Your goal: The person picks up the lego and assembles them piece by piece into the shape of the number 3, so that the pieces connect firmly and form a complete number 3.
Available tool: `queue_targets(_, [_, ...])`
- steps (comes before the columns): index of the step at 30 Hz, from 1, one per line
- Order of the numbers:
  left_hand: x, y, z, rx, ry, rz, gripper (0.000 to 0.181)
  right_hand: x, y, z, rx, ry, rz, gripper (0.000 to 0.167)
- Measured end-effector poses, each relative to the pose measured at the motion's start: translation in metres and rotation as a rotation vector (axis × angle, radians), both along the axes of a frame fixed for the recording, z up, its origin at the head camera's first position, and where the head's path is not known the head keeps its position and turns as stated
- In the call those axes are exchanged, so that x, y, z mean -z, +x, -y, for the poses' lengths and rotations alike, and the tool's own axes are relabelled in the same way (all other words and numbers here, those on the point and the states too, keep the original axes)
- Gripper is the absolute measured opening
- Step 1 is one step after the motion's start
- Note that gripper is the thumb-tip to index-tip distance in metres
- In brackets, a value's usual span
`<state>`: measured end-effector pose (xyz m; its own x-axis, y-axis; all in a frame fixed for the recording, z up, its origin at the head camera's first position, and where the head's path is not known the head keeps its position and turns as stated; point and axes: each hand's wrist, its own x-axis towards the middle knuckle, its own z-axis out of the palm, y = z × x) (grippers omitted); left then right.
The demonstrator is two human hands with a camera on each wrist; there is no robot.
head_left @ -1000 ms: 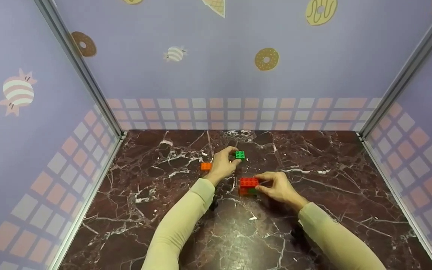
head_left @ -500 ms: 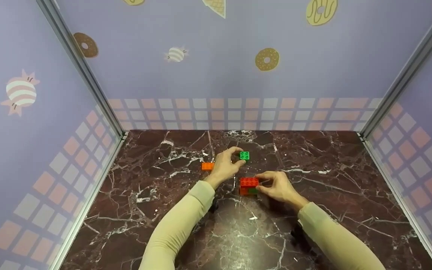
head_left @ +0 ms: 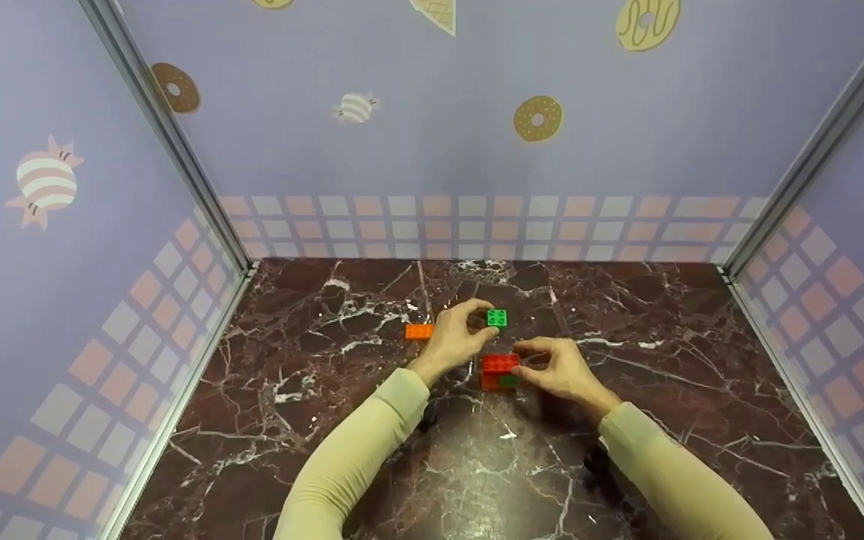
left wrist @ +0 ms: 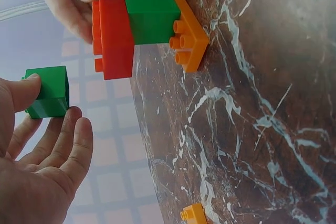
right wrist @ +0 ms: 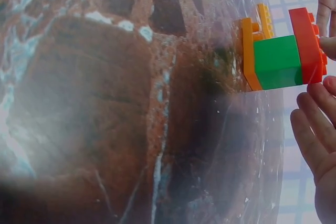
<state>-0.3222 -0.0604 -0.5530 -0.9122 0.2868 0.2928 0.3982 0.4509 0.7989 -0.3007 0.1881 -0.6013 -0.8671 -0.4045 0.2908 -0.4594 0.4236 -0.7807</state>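
Between thumb and fingers, my left hand (head_left: pixel 458 336) pinches a small square green toy building brick (head_left: pixel 497 318) in the air above the table. Nearer to me and slightly right stands a small stack: a longer red brick (head_left: pixel 500 364) on top, a green brick (left wrist: pixel 152 17) under one end of it, and an orange brick (left wrist: pixel 193 45) at the bottom on the table. The red brick overhangs the green one. My right hand (head_left: pixel 563 371) holds the red brick by its right end with thumb and fingers. In the right wrist view most of that hand is cut off.
Another orange brick (head_left: pixel 418 331) lies on the dark marbled table (head_left: pixel 312 420) left of my left hand, which partly hides it in the head view. Patterned walls (head_left: pixel 432 150) with metal corner posts (head_left: pixel 169 135) enclose the back and sides.
My left hand has moved right with its green brick, and latterly slightly toward me, closer to the stack. The right hand and the stack have stayed nearly in place.
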Motion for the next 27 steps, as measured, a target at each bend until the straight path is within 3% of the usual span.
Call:
queue_targets(15, [-0.002, 0.010, -0.009, 0.018, -0.033, 0.000, 0.035, -0.016, -0.003, 0.002, 0.069, -0.107, -0.044, 0.046])
queue_targets(27, [-0.002, 0.015, -0.013, 0.049, -0.070, 0.016, 0.035, -0.023, -0.001, 0.003, 0.084, -0.183, 0.009, 0.050])
